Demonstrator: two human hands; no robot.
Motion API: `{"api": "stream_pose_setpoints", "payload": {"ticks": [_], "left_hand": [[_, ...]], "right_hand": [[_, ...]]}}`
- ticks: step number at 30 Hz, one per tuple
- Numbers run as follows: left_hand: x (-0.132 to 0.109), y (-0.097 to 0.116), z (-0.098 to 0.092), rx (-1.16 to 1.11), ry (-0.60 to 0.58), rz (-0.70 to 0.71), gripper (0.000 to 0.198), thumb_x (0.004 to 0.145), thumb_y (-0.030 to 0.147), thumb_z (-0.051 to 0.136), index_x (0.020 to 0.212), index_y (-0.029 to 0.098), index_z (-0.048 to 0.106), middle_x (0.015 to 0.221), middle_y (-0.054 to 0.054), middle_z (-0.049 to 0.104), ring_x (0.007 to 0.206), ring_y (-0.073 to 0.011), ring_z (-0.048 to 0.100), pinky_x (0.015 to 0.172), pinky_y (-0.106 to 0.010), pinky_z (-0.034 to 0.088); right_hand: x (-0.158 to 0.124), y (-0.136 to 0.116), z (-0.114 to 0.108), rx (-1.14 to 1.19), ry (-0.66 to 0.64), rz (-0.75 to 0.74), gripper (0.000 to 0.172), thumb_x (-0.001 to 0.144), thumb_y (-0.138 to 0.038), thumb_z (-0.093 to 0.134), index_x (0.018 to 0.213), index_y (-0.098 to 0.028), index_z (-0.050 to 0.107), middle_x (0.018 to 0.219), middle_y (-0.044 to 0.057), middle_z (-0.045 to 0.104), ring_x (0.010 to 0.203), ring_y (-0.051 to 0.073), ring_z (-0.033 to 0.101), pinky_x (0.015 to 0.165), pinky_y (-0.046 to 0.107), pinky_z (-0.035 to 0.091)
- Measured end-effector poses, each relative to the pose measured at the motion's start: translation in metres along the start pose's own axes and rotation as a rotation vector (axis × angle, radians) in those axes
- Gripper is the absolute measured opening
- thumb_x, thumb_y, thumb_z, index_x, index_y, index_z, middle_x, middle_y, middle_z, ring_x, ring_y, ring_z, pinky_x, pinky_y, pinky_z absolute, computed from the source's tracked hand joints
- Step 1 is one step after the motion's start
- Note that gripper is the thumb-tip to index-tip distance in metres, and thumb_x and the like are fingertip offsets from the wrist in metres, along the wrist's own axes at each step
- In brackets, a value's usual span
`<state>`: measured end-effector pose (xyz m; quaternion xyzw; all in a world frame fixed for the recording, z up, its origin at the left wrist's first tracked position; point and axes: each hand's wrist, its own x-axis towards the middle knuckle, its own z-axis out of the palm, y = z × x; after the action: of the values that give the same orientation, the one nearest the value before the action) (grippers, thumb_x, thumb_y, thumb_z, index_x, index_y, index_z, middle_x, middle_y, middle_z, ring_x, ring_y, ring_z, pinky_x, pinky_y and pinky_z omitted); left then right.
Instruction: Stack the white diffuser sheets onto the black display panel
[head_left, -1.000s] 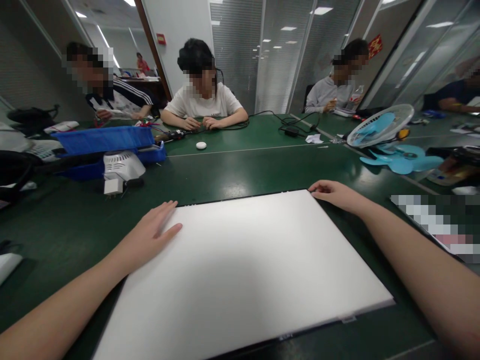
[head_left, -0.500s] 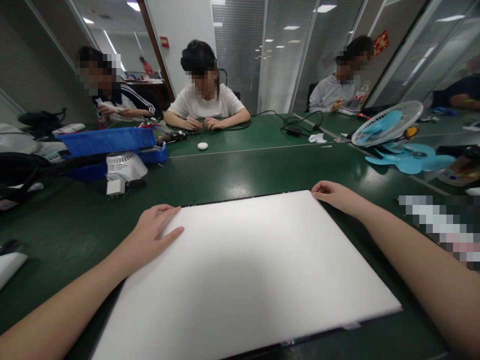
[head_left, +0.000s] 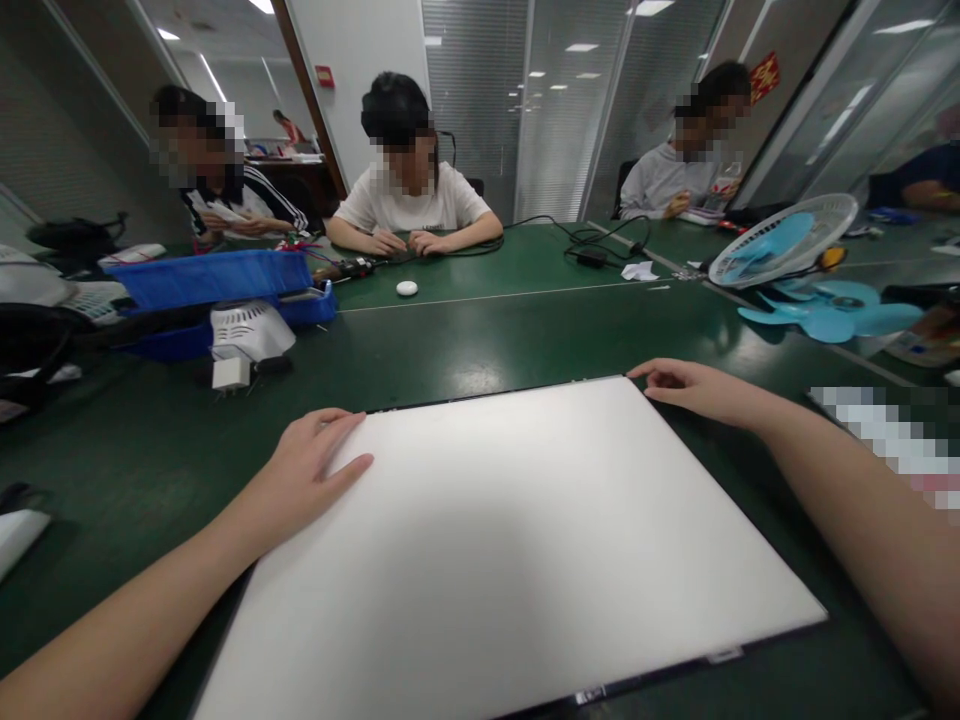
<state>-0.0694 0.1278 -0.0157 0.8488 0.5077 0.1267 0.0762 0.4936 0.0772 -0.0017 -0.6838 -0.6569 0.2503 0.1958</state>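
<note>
A large flat white panel with a thin dark border lies in front of me, running off the bottom of the view. My left hand rests at its far left corner, fingers stretched along the edge and thumb apart on the white surface. At the far right corner my right hand has its fingers curled in, with the fingertips closed at the very corner. Small light tabs show along the panel's dark near edge. The undersides of both hands are hidden.
The green table carries blue bins and a white vented housing at left. A blue fan blade and a fan grille lie at right. A small white disc and cables are farther back. Several people sit around.
The panel has shifted slightly to the right in view, and more of its dark near edge shows. Both hands stay at the same corners, the right one moving a little rightward with its corner.
</note>
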Motion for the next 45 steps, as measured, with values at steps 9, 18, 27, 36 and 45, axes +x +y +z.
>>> {"api": "stream_pose_setpoints", "payload": {"ticks": [9,18,27,36,45], "left_hand": [[-0.001,-0.007,0.004,0.002,0.033,0.025,0.063,0.094,0.063,0.043,0.138,0.022,0.057,0.134,-0.012,0.054,0.127,-0.0341,0.05,0.109,-0.051,0.041],[0.001,-0.005,0.005,-0.016,0.055,-0.001,0.063,0.092,0.063,0.044,0.134,0.019,0.06,0.132,-0.014,0.055,0.127,-0.0364,0.048,0.109,-0.056,0.039],[0.0,-0.002,0.003,-0.035,0.046,-0.026,0.063,0.092,0.058,0.043,0.135,0.015,0.058,0.136,-0.015,0.053,0.13,-0.0338,0.044,0.113,-0.054,0.034],[0.001,-0.003,0.005,-0.042,0.075,-0.006,0.062,0.091,0.062,0.042,0.131,0.018,0.06,0.132,-0.013,0.056,0.128,-0.0345,0.047,0.112,-0.055,0.036],[-0.004,0.004,-0.001,-0.024,0.09,0.016,0.058,0.092,0.064,0.045,0.128,0.022,0.061,0.133,-0.012,0.06,0.128,-0.0331,0.05,0.111,-0.053,0.04]], "right_hand": [[-0.012,-0.025,-0.013,-0.084,-0.009,0.057,0.039,0.08,-0.045,0.057,0.107,-0.026,0.077,0.109,0.005,0.073,0.101,0.025,0.065,0.094,0.039,0.048],[-0.01,-0.025,-0.009,-0.211,0.001,-0.088,0.045,0.083,-0.047,0.053,0.116,-0.027,0.075,0.11,0.006,0.071,0.097,0.024,0.065,0.091,0.038,0.05],[-0.007,-0.032,0.005,-0.218,0.045,-0.059,0.07,0.086,-0.066,0.053,0.141,-0.023,0.055,0.093,0.005,0.062,0.079,0.019,0.058,0.072,0.034,0.048],[-0.004,-0.031,0.006,-0.265,0.02,-0.108,0.076,0.078,-0.075,0.059,0.136,-0.026,0.063,0.094,0.006,0.058,0.08,0.02,0.056,0.072,0.034,0.047],[-0.005,-0.03,0.004,-0.231,0.012,-0.085,0.075,0.073,-0.076,0.064,0.129,-0.024,0.066,0.096,0.006,0.061,0.081,0.02,0.056,0.072,0.033,0.047]]}}
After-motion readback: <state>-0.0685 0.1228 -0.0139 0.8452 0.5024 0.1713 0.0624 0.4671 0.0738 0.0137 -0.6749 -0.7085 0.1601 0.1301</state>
